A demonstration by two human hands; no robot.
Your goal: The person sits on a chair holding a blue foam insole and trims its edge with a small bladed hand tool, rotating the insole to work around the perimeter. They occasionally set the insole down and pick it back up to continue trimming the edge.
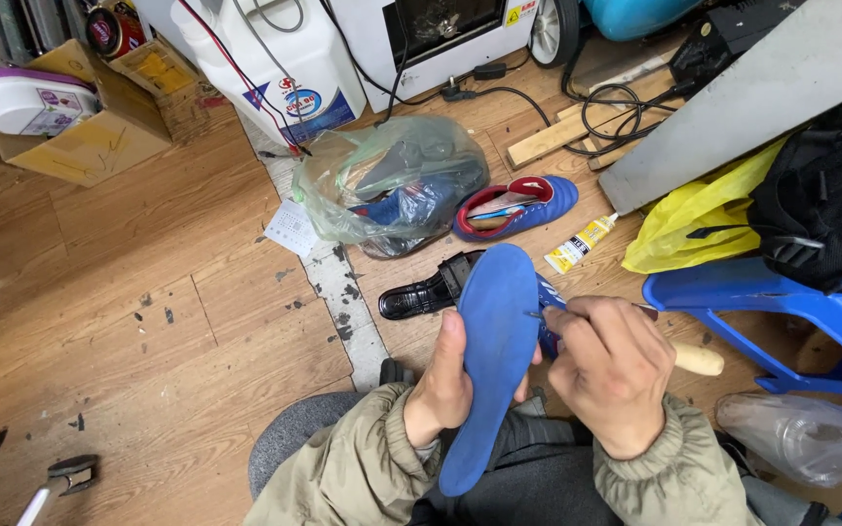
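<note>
My left hand (pixel 440 385) grips a blue shoe (pixel 489 360) by its edge, sole turned up toward me, held over my lap. My right hand (pixel 611 375) holds a wooden-handled awl (pixel 699 358); its thin metal tip touches the right edge of the sole. Both sleeves are olive green.
On the wooden floor lie a black dress shoe (pixel 426 292), a second blue shoe (pixel 518 205), a glue tube (pixel 580 244) and a clear plastic bag (pixel 392 180) of items. A blue plastic stool (pixel 772 297) stands right, with a yellow bag (pixel 699 219). A cardboard box (pixel 80 136) sits far left.
</note>
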